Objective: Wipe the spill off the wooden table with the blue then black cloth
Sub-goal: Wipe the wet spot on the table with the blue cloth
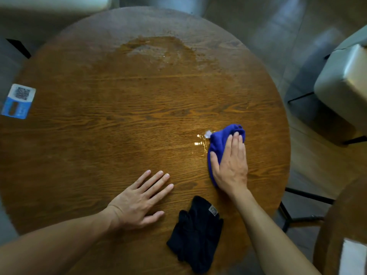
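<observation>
A round wooden table [119, 120] fills the view. My right hand [231, 163] presses flat on a bunched blue cloth [218, 140] at the table's right side. Small shiny drops of the spill [200, 142] lie just left of the cloth. A wide damp smear [158, 50] marks the far part of the tabletop. A crumpled black cloth [196, 235] lies near the front edge, between my arms. My left hand [141, 199] rests palm down on the wood, fingers spread, holding nothing.
A blue and white card with a QR code [17, 101] sits at the table's left edge. A pale padded chair [345, 84] stands to the right, and part of another wooden table [337, 225] shows at the lower right.
</observation>
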